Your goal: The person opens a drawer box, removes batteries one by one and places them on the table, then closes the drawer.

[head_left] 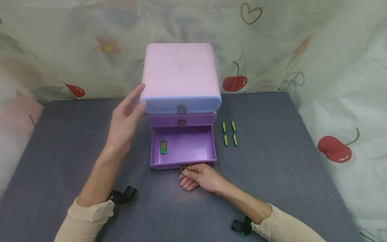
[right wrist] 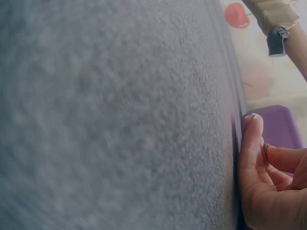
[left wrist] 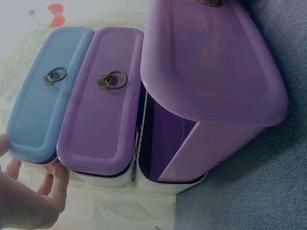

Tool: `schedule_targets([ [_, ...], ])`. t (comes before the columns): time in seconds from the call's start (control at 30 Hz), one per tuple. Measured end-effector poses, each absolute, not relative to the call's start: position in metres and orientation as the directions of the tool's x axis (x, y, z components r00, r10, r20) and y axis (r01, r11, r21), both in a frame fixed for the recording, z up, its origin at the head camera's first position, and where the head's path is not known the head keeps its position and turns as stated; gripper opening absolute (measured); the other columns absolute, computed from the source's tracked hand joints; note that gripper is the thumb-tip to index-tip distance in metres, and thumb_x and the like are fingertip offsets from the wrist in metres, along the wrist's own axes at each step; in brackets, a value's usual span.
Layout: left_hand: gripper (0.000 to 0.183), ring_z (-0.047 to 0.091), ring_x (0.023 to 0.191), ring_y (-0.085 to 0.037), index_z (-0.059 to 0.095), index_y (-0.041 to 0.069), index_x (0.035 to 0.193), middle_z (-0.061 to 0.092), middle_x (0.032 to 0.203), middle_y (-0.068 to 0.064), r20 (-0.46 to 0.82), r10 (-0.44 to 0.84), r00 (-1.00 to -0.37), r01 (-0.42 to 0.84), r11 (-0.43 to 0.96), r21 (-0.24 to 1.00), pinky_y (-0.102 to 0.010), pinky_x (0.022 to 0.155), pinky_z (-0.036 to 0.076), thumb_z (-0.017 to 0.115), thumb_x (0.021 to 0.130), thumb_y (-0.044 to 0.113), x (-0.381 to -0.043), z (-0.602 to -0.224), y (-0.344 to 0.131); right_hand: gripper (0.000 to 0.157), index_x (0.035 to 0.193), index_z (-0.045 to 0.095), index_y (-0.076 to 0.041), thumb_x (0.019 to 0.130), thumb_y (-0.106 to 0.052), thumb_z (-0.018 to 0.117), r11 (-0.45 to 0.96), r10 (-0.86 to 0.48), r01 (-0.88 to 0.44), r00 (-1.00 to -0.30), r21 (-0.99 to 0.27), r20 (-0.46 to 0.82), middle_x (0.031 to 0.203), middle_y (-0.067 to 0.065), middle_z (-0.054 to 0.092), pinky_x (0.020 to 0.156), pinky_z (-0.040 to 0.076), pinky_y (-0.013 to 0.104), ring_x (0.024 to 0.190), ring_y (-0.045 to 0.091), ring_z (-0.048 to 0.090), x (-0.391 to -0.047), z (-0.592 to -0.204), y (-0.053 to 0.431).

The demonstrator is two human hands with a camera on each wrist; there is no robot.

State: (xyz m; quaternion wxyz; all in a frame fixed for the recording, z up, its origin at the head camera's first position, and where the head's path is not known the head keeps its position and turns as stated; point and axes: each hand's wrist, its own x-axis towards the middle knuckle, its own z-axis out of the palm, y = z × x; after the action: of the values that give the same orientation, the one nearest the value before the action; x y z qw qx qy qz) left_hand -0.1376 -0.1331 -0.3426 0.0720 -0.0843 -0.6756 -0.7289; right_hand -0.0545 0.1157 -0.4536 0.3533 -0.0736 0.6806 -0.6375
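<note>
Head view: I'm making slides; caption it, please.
Right hand pinches the ring of the open purple drawer, two batteries inside; left hand touches the cabinet.

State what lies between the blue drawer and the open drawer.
Between the blue drawer and the open drawer lies a middle purple drawer, as the head and left wrist views show.

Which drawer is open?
The bottom drawer: it's pulled out, showing two batteries inside, while the blue top drawer and purple middle drawer look shut.

Purple bottom drawer [head_left: 190,146] open, right hand [head_left: 201,176] pinching its brass ring [head_left: 181,170]; left hand [head_left: 123,119] touching the upright pink-topped cabinet [head_left: 181,75].
</note>
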Motion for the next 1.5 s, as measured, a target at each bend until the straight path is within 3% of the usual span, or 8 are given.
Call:
schedule_targets([
  [0.33, 0.045, 0.056, 0.12, -0.014, 0.054, 0.017, 0.144, 0.046, 0.152, 0.0, 0.22, 0.003, -0.976, 0.219, -0.079, 0.973, -0.022, 0.102, 0.041, 0.062, 0.099, 0.016, -0.138, -0.344, -0.133, 0.027, 0.106, 0.062, 0.015, 0.105, -0.008, 0.048, 0.172, -0.565, 0.346, -0.732, -0.922, -0.38, 0.091, 0.022, 0.072, 0.07, 0.06, 0.036, 0.074, 0.016, 0.071, -0.051, -0.455, 0.115],
  [0.67, 0.045, 0.056, 0.122, -0.016, 0.054, 0.017, 0.144, 0.045, 0.152, -0.001, 0.231, 0.001, -0.973, 0.23, -0.083, 0.97, -0.024, 0.104, 0.041, 0.061, 0.1, 0.014, -0.138, -0.344, -0.134, 0.024, 0.111, 0.065, 0.01, 0.104, -0.007, 0.05, 0.254, -0.55, 0.353, -0.713, -0.9, -0.435, 0.087, 0.017, 0.073, 0.066, 0.06, 0.034, 0.07, 0.016, 0.07, -0.051, -0.448, 0.12],
  [0.97, 0.045, 0.054, 0.125, -0.017, 0.053, 0.018, 0.145, 0.045, 0.152, 0.0, 0.228, 0.01, -0.974, 0.227, -0.069, 0.971, -0.028, 0.106, 0.04, 0.061, 0.1, 0.016, -0.137, -0.343, -0.135, 0.02, 0.098, 0.069, 0.005, 0.101, -0.01, 0.056, 0.328, -0.516, 0.285, -0.744, -0.9, -0.424, 0.079, 0.01, 0.072, 0.062, 0.059, 0.035, 0.064, 0.014, 0.068, -0.05, -0.445, 0.126],
  [1.27, 0.045, 0.052, 0.128, -0.017, 0.055, 0.018, 0.144, 0.047, 0.151, -0.001, 0.235, 0.006, -0.972, 0.234, -0.075, 0.969, -0.025, 0.103, 0.042, 0.062, 0.1, 0.015, -0.14, -0.345, -0.134, 0.015, 0.098, 0.071, -0.004, 0.101, -0.012, 0.059, 0.343, -0.605, 0.093, -0.739, -0.935, -0.296, 0.084, 0.008, 0.073, 0.065, 0.059, 0.037, 0.071, 0.02, 0.07, -0.051, -0.444, 0.135],
  [1.5, 0.045, 0.05, 0.13, -0.017, 0.054, 0.017, 0.145, 0.046, 0.152, -0.001, 0.234, 0.015, -0.972, 0.232, -0.079, 0.969, -0.027, 0.103, 0.042, 0.061, 0.1, 0.015, -0.139, -0.346, -0.133, 0.017, 0.108, 0.067, 0.005, 0.101, -0.008, 0.058, 0.182, -0.699, 0.039, -0.697, -0.983, -0.157, 0.093, 0.019, 0.071, 0.074, 0.058, 0.044, 0.081, 0.024, 0.069, -0.053, -0.436, 0.138],
])
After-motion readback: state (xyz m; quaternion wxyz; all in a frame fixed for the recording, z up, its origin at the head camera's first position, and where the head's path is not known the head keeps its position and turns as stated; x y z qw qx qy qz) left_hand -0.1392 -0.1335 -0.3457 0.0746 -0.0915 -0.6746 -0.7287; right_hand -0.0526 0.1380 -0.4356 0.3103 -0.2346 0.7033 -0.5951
